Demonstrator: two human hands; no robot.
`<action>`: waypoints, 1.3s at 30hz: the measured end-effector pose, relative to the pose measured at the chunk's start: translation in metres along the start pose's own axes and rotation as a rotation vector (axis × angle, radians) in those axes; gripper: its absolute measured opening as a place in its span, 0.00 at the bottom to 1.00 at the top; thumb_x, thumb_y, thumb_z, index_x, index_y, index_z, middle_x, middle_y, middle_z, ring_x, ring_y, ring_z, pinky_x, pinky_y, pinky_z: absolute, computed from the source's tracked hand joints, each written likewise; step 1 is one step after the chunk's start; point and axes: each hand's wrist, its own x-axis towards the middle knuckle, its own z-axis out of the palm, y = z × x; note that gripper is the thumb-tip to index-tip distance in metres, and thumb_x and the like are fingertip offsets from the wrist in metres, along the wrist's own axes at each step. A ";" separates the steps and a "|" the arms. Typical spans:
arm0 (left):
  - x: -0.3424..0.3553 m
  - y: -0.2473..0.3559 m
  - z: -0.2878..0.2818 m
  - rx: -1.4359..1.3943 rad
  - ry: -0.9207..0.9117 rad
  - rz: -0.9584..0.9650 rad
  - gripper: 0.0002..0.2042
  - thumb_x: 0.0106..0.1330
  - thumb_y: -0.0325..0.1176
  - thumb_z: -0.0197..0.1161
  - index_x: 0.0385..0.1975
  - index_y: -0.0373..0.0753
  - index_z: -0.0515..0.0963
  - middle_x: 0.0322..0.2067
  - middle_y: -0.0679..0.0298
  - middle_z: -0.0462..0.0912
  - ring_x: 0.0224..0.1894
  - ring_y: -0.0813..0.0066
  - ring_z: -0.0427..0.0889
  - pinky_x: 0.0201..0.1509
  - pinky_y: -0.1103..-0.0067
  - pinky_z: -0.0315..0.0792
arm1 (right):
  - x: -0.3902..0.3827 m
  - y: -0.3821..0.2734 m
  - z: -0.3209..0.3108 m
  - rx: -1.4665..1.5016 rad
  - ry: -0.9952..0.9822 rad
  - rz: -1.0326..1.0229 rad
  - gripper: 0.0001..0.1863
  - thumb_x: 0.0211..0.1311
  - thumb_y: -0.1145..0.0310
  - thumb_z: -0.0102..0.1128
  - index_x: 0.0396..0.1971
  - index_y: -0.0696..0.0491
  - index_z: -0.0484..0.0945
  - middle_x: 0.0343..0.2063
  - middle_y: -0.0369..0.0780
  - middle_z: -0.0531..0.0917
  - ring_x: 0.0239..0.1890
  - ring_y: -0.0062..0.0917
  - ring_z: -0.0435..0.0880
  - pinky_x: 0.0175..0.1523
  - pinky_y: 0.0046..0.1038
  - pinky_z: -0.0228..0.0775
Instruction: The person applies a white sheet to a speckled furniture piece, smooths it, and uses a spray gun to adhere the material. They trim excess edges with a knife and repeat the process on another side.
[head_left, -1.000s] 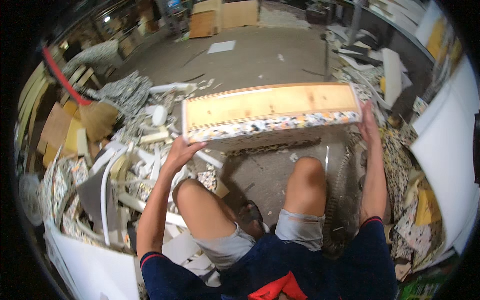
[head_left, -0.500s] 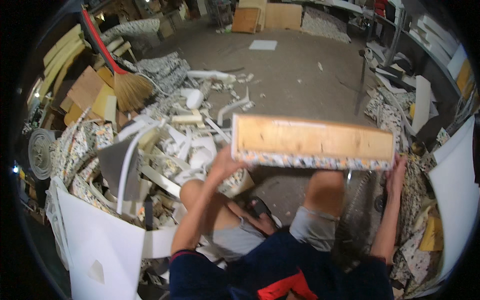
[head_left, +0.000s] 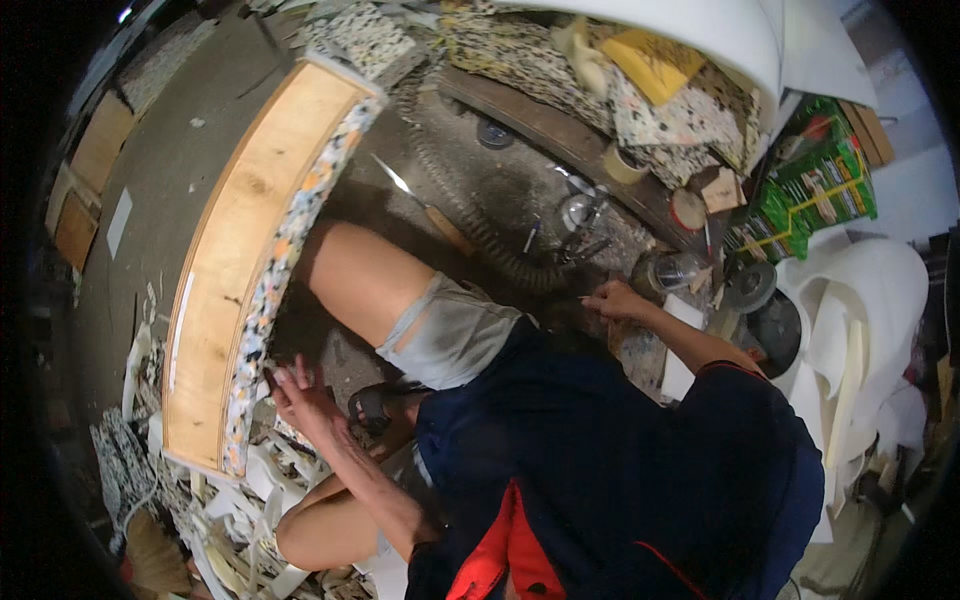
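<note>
A shallow curved wooden piece (head_left: 235,240) lies tilted across my raised knee on the left, its side edged with speckled foam (head_left: 275,265). My left hand (head_left: 303,400) is at its lower foam edge with the fingers apart; whether they press on it is hard to see. Out to the right, my right hand (head_left: 612,300) hangs over the cluttered floor beside a clear jar (head_left: 665,272). Its fingers are drawn together, and anything between them is too small to name. A knife with a wooden handle (head_left: 448,230) lies on the floor beyond my knee.
A coiled hose (head_left: 500,245) and a metal tool (head_left: 580,210) lie in front of a long board (head_left: 570,135). Farther right are a dark pot (head_left: 770,325), a green bag (head_left: 810,195) and white foam (head_left: 860,300). Foam scraps (head_left: 240,520) cover the lower left floor.
My view has swung to the right. My right hand has let go of the wooden piece and moved out over the tools. My left hand's fingers have spread at its edge.
</note>
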 end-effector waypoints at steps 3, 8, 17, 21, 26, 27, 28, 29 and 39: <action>0.011 0.013 0.008 -0.044 -0.149 0.026 0.29 0.71 0.42 0.62 0.67 0.36 0.61 0.68 0.57 0.65 0.61 0.53 0.74 0.57 0.60 0.74 | 0.001 0.010 0.016 -0.119 0.300 -0.032 0.38 0.53 0.42 0.70 0.52 0.60 0.74 0.43 0.51 0.82 0.44 0.37 0.84 0.45 0.37 0.76; 0.013 0.012 0.012 -0.123 -0.176 0.083 0.26 0.72 0.41 0.61 0.64 0.35 0.65 0.68 0.56 0.65 0.63 0.51 0.72 0.56 0.62 0.76 | 0.039 -0.016 0.010 0.171 0.575 -0.083 0.60 0.46 0.43 0.76 0.71 0.59 0.51 0.61 0.58 0.71 0.63 0.47 0.72 0.64 0.42 0.66; 0.021 -0.006 0.002 -0.153 -0.122 0.085 0.13 0.71 0.36 0.58 0.49 0.37 0.74 0.45 0.57 0.82 0.46 0.64 0.83 0.44 0.66 0.81 | 0.108 -0.034 -0.002 0.290 0.880 -0.081 0.32 0.63 0.45 0.58 0.44 0.66 0.80 0.46 0.57 0.82 0.50 0.44 0.80 0.55 0.42 0.68; 0.024 -0.013 0.005 -0.151 -0.005 0.082 0.09 0.72 0.37 0.59 0.43 0.38 0.78 0.43 0.63 0.82 0.47 0.71 0.81 0.49 0.69 0.79 | 0.065 -0.052 -0.045 0.255 0.864 -0.431 0.38 0.63 0.45 0.62 0.53 0.70 0.74 0.46 0.54 0.83 0.49 0.41 0.82 0.56 0.41 0.70; 0.040 0.003 0.012 -0.067 -0.050 0.193 0.10 0.74 0.34 0.57 0.44 0.33 0.77 0.42 0.68 0.81 0.45 0.78 0.77 0.51 0.80 0.70 | -0.044 -0.145 -0.081 0.147 0.812 -0.544 0.34 0.65 0.50 0.64 0.54 0.68 0.72 0.41 0.47 0.83 0.43 0.33 0.80 0.54 0.36 0.69; 0.043 0.008 0.012 0.052 -0.017 0.239 0.11 0.73 0.34 0.57 0.44 0.31 0.77 0.42 0.66 0.80 0.45 0.76 0.77 0.52 0.80 0.69 | -0.069 -0.171 -0.079 0.070 0.970 -0.563 0.32 0.66 0.52 0.64 0.53 0.67 0.72 0.37 0.44 0.84 0.38 0.30 0.80 0.50 0.35 0.70; 0.047 0.012 0.011 0.164 0.003 0.288 0.12 0.73 0.34 0.57 0.45 0.30 0.77 0.43 0.65 0.80 0.46 0.75 0.77 0.52 0.79 0.69 | -0.101 -0.198 -0.085 0.182 0.518 -0.659 0.28 0.67 0.54 0.62 0.53 0.64 0.74 0.33 0.40 0.83 0.32 0.26 0.78 0.41 0.31 0.71; 0.050 0.017 0.009 0.276 0.033 0.324 0.12 0.73 0.33 0.58 0.45 0.28 0.76 0.43 0.64 0.80 0.46 0.73 0.77 0.53 0.79 0.68 | -0.125 -0.222 -0.074 0.342 0.378 -0.925 0.22 0.68 0.58 0.61 0.51 0.62 0.76 0.32 0.37 0.82 0.29 0.21 0.77 0.35 0.27 0.70; 0.076 0.015 -0.017 0.290 -0.035 0.566 0.16 0.72 0.32 0.55 0.51 0.23 0.73 0.49 0.52 0.78 0.53 0.62 0.77 0.57 0.75 0.69 | -0.286 -0.412 0.067 0.011 -0.209 -1.259 0.22 0.68 0.59 0.53 0.53 0.60 0.76 0.39 0.41 0.86 0.26 0.15 0.74 0.29 0.19 0.65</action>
